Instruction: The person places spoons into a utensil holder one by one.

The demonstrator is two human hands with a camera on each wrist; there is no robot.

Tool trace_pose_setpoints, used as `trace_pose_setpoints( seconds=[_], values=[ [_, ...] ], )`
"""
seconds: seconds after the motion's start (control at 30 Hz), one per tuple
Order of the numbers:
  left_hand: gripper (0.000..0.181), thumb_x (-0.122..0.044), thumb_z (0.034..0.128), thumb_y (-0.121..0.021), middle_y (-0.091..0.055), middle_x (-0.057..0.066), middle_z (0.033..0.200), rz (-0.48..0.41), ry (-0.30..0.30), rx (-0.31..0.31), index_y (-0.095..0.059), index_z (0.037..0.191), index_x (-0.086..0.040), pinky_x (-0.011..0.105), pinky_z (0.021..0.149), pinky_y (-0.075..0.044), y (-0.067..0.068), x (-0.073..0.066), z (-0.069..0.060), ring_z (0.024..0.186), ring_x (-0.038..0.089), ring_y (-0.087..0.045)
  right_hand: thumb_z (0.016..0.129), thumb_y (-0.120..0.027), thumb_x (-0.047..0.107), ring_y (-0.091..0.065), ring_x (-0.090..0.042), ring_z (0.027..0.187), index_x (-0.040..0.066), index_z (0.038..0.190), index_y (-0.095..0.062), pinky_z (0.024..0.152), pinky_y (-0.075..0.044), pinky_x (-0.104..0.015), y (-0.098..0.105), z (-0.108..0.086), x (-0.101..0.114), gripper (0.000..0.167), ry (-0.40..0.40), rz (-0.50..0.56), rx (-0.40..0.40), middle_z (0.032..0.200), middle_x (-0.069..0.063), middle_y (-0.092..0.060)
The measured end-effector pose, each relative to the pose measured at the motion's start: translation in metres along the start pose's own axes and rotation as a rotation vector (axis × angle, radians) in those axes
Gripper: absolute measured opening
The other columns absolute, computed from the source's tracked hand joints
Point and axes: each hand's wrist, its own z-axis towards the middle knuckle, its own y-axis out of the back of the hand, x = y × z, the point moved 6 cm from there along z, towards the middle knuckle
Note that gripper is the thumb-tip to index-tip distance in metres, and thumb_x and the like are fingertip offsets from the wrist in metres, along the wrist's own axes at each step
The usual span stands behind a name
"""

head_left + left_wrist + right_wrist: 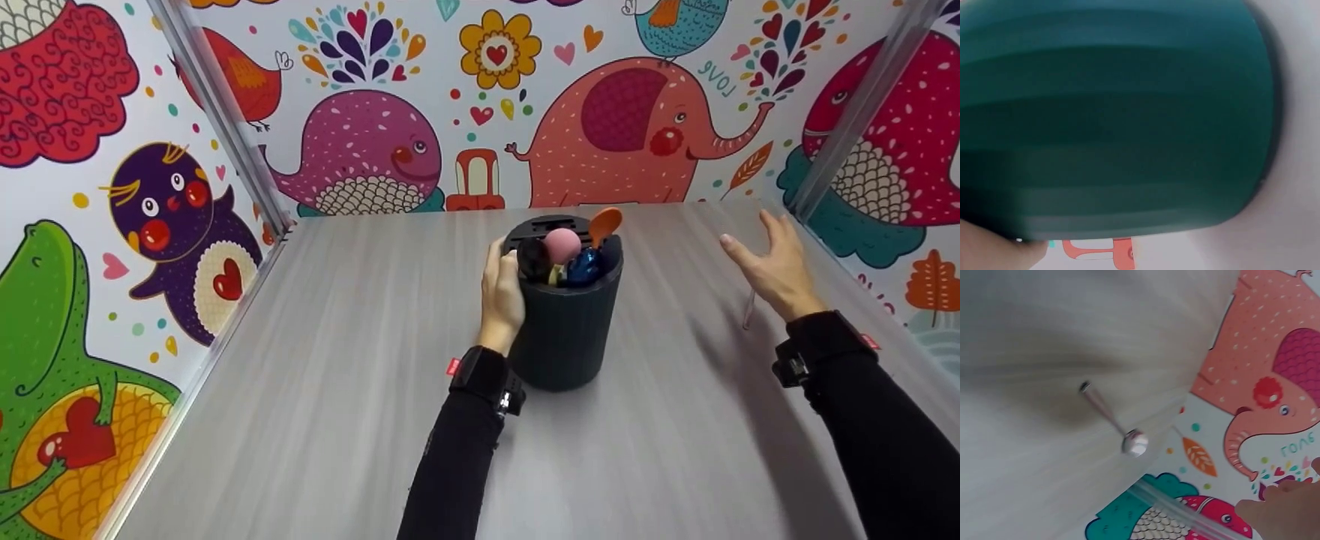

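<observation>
A dark ribbed utensil holder (566,337) stands on the table, and my left hand (502,296) grips its upper left side by the rim. In the left wrist view its ribbed wall (1117,124) looks dark green and fills most of the picture. Out of its top show an orange spoon (606,221), a pink ball (562,245), a shiny blue item (585,266) and a black rounded item (533,259). My right hand (780,266) is held above the table with fingers spread, holding nothing. Below it lies a small metal spoon (1107,413), partly hidden in the head view.
The grey wood-grain table (337,375) is enclosed by printed panels with cartoon animals at the back (480,112), left and right. Metal corner posts (225,120) join the panels. The slotted part of the holder's top (551,225) is at its rear.
</observation>
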Motion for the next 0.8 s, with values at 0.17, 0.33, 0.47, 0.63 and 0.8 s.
trace_pose_setpoints(
  seconds=[0.17, 0.33, 0.47, 0.63, 0.8],
  values=[
    [0.053, -0.028, 0.0968, -0.033, -0.061, 0.017, 0.133, 0.005, -0.003, -0.006, -0.057, 0.134, 0.001, 0.043, 0.107, -0.040, 0.001, -0.001, 0.001, 0.124, 0.027, -0.055, 0.100, -0.046, 0.060, 0.013, -0.054, 0.148, -0.002, 0.160, 0.001, 0.109, 0.004, -0.075, -0.002, -0.002, -0.018, 0.098, -0.042, -0.065, 0.071, 0.162, -0.032, 0.017],
    [0.052, -0.028, 0.0972, -0.033, -0.061, 0.016, 0.132, 0.002, -0.007, 0.002, -0.057, 0.134, 0.001, 0.042, 0.107, -0.040, 0.000, 0.000, 0.001, 0.124, 0.026, -0.055, 0.099, -0.043, 0.064, 0.011, -0.059, 0.145, -0.007, 0.158, 0.002, 0.109, 0.003, -0.076, -0.005, -0.007, -0.039, 0.103, -0.103, -0.119, 0.142, 0.158, -0.039, 0.015],
    [0.052, -0.027, 0.0972, -0.032, -0.061, 0.016, 0.132, 0.000, -0.009, 0.004, -0.057, 0.134, 0.001, 0.041, 0.107, -0.040, 0.000, 0.000, 0.001, 0.124, 0.026, -0.055, 0.099, -0.040, 0.067, 0.007, -0.062, 0.143, -0.009, 0.157, 0.004, 0.109, 0.000, -0.076, -0.011, -0.010, -0.055, 0.105, -0.165, -0.133, 0.233, 0.157, -0.041, 0.013],
    [0.053, -0.028, 0.0969, -0.032, -0.061, 0.016, 0.132, 0.007, -0.001, 0.001, -0.057, 0.134, 0.000, 0.042, 0.107, -0.040, 0.001, 0.000, 0.001, 0.123, 0.026, -0.055, 0.101, -0.038, 0.064, 0.006, -0.061, 0.143, -0.010, 0.156, 0.005, 0.111, 0.000, -0.074, -0.020, -0.013, -0.065, 0.101, -0.169, -0.129, 0.348, 0.156, -0.043, 0.013],
    [0.052, -0.027, 0.0974, -0.032, -0.061, 0.016, 0.133, -0.003, 0.000, 0.010, -0.057, 0.134, 0.000, 0.043, 0.107, -0.040, 0.000, 0.001, 0.001, 0.123, 0.027, -0.055, 0.103, -0.038, 0.060, 0.012, -0.061, 0.143, -0.015, 0.152, 0.010, 0.113, 0.004, -0.071, -0.030, -0.016, -0.074, 0.102, -0.159, -0.162, 0.410, 0.152, -0.045, 0.016]
  ],
)
